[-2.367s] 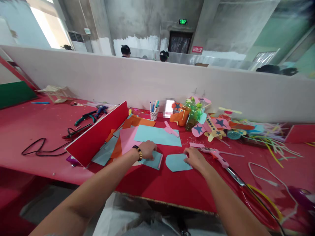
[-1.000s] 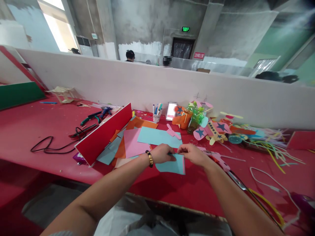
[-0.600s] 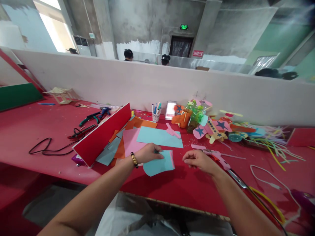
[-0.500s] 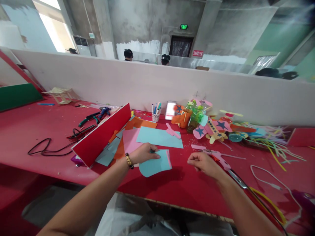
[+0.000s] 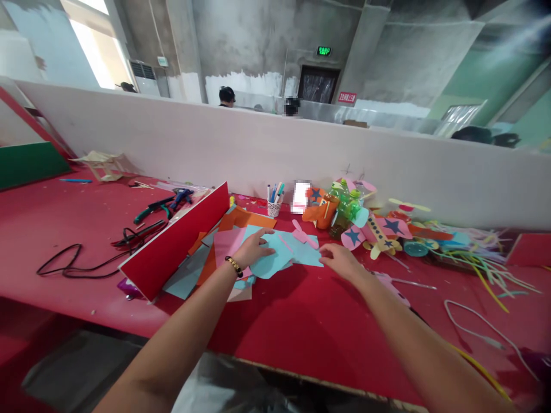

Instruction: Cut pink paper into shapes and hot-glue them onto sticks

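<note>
My left hand (image 5: 255,250), with a beaded bracelet on its wrist, is open over a rounded light blue paper piece (image 5: 272,263). Its thumb and fingers are spread at the paper's left side. That piece, with a thin pink strip along its edge, overlaps a larger light blue sheet (image 5: 309,252). Beside the sheet's right edge is my right hand (image 5: 340,261), its fingers slightly bent and apart, with nothing visible in them. A pink propeller-shaped cut-out (image 5: 305,235) lies on the sheet between the hands. A pink glue gun (image 5: 392,288) rests partly behind my right forearm.
A red board (image 5: 181,241) stands left of paper scraps (image 5: 206,261). Behind are a pen cup (image 5: 273,207), green bottles (image 5: 344,203) and a paper-decorated plane (image 5: 379,232). Pliers (image 5: 152,209) and a black cable (image 5: 71,267) lie left; a white cable (image 5: 473,327) lies right.
My left hand has moved forward and laid the blue paper piece onto the sheet, its fingers now spread. My right hand has moved forward and left, away from the glue gun, to the sheet's edge.
</note>
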Demonstrator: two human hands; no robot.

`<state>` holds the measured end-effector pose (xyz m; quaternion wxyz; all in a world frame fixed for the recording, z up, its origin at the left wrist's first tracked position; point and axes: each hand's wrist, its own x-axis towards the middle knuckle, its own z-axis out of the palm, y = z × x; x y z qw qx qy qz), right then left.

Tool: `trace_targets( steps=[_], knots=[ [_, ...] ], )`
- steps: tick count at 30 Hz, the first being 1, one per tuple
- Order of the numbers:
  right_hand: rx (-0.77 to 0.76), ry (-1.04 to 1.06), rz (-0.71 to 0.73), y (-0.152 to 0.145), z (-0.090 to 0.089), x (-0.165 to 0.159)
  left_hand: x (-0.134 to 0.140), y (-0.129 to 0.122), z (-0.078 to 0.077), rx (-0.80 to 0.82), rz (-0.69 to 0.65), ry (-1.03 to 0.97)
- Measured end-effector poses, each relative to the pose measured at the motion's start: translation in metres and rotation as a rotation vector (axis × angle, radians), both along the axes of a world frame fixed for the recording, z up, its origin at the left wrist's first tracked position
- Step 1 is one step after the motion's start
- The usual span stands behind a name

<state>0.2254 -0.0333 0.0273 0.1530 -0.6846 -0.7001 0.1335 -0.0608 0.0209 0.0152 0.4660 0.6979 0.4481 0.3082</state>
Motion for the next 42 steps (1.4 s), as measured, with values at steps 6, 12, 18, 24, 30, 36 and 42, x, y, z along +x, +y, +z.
trace_targets(
  steps=[6,12,18,24,30,36,42],
  knots=[
    [-0.028,-0.115,-0.031,0.074,-0.018,-0.028,-0.001,0.017,-0.033,0.163,0.117,0.192],
    [-0.100,-0.181,-0.121,0.111,-0.033,-0.032,0.000,0.014,-0.037,0.391,0.144,0.489],
    [-0.167,-0.175,-0.174,0.127,-0.038,-0.035,0.000,0.015,-0.035,0.499,0.168,0.548],
    [-0.171,-0.054,-0.186,0.131,-0.034,-0.036,0.000,0.014,-0.035,0.464,0.185,0.524],
    [-0.166,0.198,-0.195,0.111,-0.030,-0.031,0.001,0.012,-0.032,0.450,0.190,0.409],
    [-0.251,0.444,-0.127,0.082,-0.031,-0.024,0.005,0.007,-0.031,0.436,0.154,0.322],
    [-0.345,0.585,0.046,0.057,-0.018,-0.043,0.016,0.002,-0.032,0.228,0.065,0.071]
  ],
)
